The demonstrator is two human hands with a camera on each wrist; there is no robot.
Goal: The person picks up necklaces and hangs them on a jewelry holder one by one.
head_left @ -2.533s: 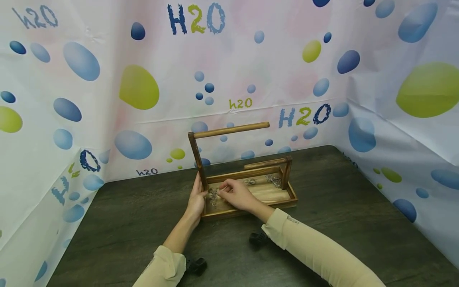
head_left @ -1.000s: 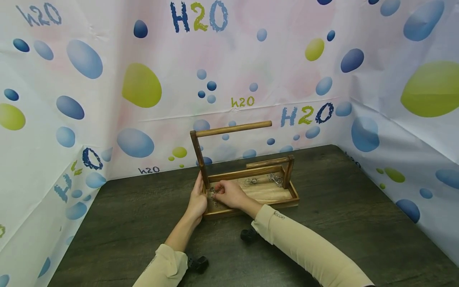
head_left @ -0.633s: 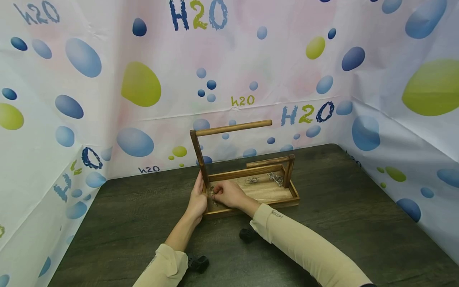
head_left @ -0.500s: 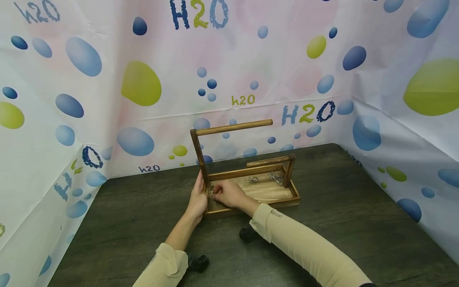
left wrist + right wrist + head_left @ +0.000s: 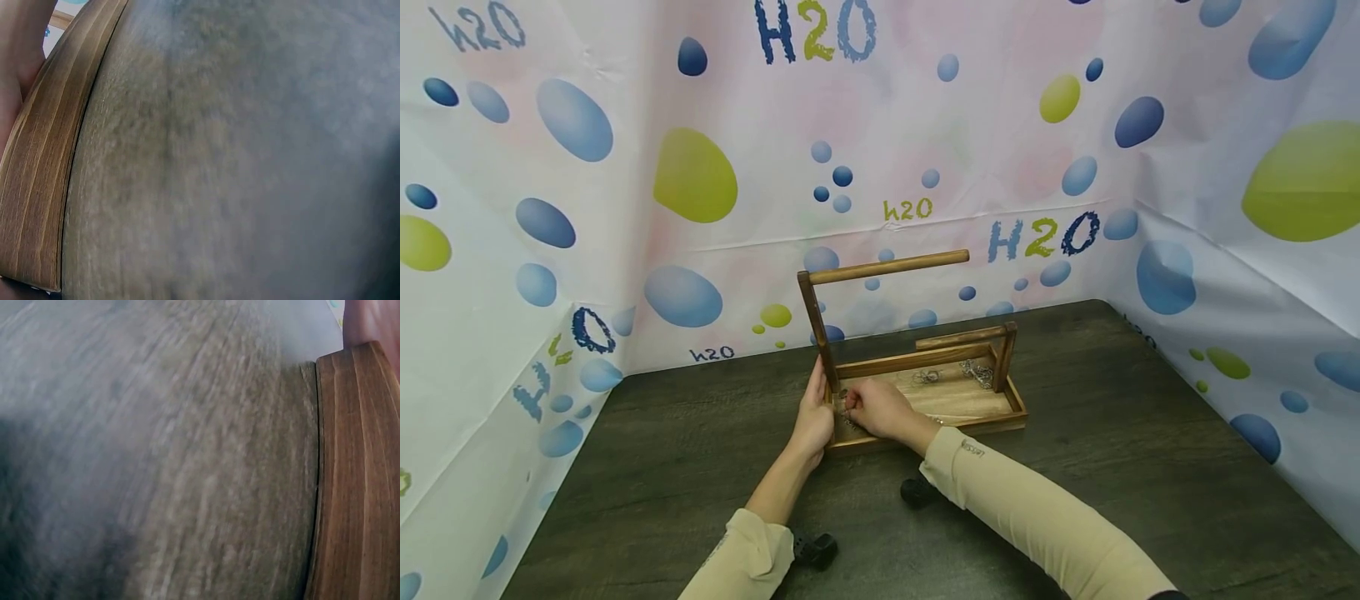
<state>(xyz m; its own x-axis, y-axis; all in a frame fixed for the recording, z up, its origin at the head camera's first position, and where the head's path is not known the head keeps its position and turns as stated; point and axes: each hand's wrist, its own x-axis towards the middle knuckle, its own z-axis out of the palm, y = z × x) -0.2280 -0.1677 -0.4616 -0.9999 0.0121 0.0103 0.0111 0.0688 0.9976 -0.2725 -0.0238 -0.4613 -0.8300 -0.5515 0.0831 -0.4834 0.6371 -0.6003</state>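
Note:
A brown wooden jewelry stand (image 5: 827, 446) has a low tray, with a tall post and bar on the left and a shorter pair on the right. My left hand (image 5: 811, 425) holds its left end, fingers along the outer side by the tall post, thumb at the rim. Inside the tray's left part, my right hand (image 5: 883, 408) has thumb and fingertips together at a thin, metallic chain (image 5: 850, 423), partly hidden by the hand. In the right wrist view my left hand (image 5: 372, 325) meets the stand's corner.
Another small tangled chain (image 5: 927, 377) lies mid-tray, and a larger silvery tangle (image 5: 977, 373) sits beside the short post (image 5: 1002, 362). The dark wooden table (image 5: 700, 467) runs back to a printed sheet (image 5: 887, 125). Black wrist devices (image 5: 816, 550) show under the sleeves.
My right hand has shifted left and slightly down in the tray since the oldest frame, then adjusts slightly among the chain. My left hand stays at the stand's end.

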